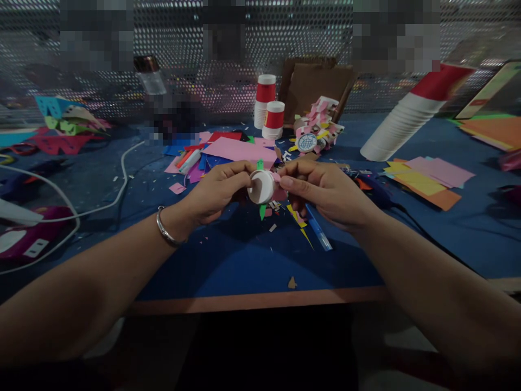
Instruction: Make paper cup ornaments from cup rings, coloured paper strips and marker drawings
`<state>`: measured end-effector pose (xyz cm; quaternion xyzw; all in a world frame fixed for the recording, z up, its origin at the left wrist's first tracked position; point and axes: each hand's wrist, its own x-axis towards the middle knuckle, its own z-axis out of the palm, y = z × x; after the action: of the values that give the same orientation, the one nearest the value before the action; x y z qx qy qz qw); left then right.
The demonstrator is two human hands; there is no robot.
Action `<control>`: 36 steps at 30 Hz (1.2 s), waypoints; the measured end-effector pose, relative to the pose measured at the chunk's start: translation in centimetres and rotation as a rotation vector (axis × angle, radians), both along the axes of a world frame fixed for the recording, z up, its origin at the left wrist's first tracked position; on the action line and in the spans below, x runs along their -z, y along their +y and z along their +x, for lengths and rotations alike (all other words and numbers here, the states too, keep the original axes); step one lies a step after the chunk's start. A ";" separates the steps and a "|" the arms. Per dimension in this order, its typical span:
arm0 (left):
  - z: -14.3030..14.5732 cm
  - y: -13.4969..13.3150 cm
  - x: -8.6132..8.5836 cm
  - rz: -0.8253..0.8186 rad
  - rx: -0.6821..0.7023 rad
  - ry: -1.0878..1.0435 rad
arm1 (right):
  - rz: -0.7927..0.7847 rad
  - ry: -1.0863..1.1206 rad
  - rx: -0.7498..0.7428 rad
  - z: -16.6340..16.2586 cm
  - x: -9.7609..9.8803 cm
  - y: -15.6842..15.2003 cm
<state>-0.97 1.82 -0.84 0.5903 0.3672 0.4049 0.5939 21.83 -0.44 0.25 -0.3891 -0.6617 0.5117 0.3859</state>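
Between my two hands is a small white paper cup piece (pixel 261 188), its round hollow side turned toward me. Green paper strips (pixel 262 212) stick out from it at top and bottom. My left hand (pixel 222 190) pinches the cup piece at its left rim, thumb and fingers closed. At its right side, my right hand (pixel 311 187) pinches a pink paper piece (pixel 278 190) against the cup. Below my right hand a blue pen (pixel 320 231) lies on the table beside yellow paper slivers (pixel 297 217).
Pink paper sheets (pixel 240 151) and scraps lie behind my hands. Stacked cups (pixel 265 100) and a pile of finished paper pieces (pixel 317 130) stand farther back. A tall cup stack (pixel 401 122) leans at right. A white cable (pixel 122 179) loops across the left.
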 end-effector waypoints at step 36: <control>0.3 -0.5 -1.6 -0.063 -0.142 -0.109 | 0.196 -0.093 0.213 0.2 0.1 0.6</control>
<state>-0.71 1.34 0.79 0.5210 0.3878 0.4659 0.6009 22.02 0.15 0.17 -0.4410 -0.6805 0.3822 0.4432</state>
